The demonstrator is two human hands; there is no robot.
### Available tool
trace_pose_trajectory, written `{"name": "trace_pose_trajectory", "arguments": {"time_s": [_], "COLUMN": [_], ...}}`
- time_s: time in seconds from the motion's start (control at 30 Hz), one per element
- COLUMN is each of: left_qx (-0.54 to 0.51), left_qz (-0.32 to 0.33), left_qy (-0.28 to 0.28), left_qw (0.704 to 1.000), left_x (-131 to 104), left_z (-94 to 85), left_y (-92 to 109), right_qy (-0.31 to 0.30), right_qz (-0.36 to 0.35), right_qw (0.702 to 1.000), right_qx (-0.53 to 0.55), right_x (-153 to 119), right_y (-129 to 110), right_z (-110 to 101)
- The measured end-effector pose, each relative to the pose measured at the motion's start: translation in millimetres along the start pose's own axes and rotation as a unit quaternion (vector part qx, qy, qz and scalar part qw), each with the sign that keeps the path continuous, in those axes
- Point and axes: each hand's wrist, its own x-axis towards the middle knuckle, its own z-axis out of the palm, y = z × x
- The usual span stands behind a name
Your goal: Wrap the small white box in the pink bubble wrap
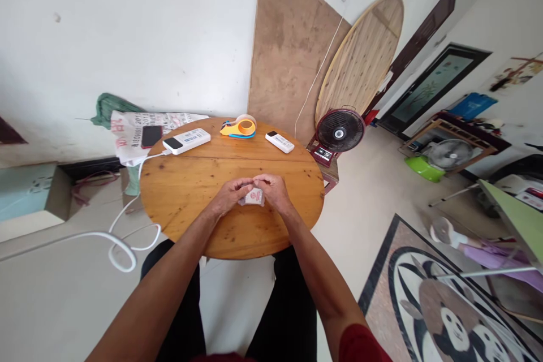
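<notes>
At the upper left of the round wooden table (186, 192) lie a white power bank (187, 140) and, further right, an orange tape dispenser (238, 126) and a white remote (279, 142). At the frame's centre, the left hand (229, 195) and right hand (275, 189) meet, fingertips pinching a small white packet (253, 198) between them just above the tabletop. A black fan (340, 131) stands right of the table.

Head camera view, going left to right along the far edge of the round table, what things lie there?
Black phone → white power bank → orange and blue tape dispenser → white remote control, the first on a printed bag, the rest on the round wooden table.
</notes>
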Motion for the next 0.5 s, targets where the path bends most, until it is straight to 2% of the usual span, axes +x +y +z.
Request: {"name": "trace_pose_trajectory", "arguments": {"time_s": [0.27, 0.5], "left_qx": [0.010, 0.082], "left_qz": [0.004, 0.065], "left_qy": [0.024, 0.036], "left_qw": [1.000, 0.994], "left_x": [3, 4], "left_z": [0.6, 3.0], "left_y": [-6, -12], "right_qy": [-0.006, 0.001], "right_qz": [-0.068, -0.136], "right_qw": [0.993, 0.966], "right_qx": [-0.097, -0.220], "right_x": [-21, -49], "right_y": [-10, -13], "right_z": [-1, 7]}}
